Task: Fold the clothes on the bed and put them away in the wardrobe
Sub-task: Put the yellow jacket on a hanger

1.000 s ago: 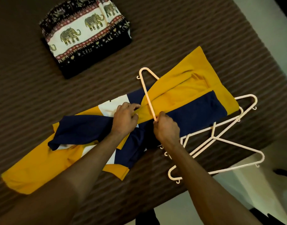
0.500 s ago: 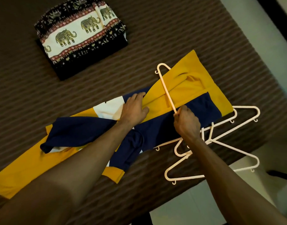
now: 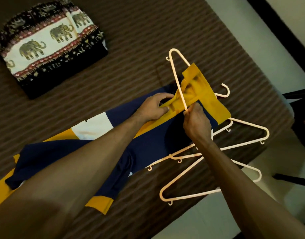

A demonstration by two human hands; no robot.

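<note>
yellow and navy garment (image 3: 148,140) lies stretched across the bed (image 3: 131,49), not yet hung. left hand (image 3: 153,107) pinches its yellow end; right hand (image 3: 196,121) grips a white hanger (image 3: 178,83) threaded there. elephant-print cloth (image 3: 48,47) sits folded, far corner. spare hangers (image 3: 234,152) wait at the bed's edge. wardrobe step outstanding. versus earlier: fabric now bunched narrower on the hanger, both hands further along.

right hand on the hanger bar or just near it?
Touching. The head view shows the right hand pinching the lower end of the hanger bar between fingertips, no gap. The bar lies across the yellow garment.
</note>
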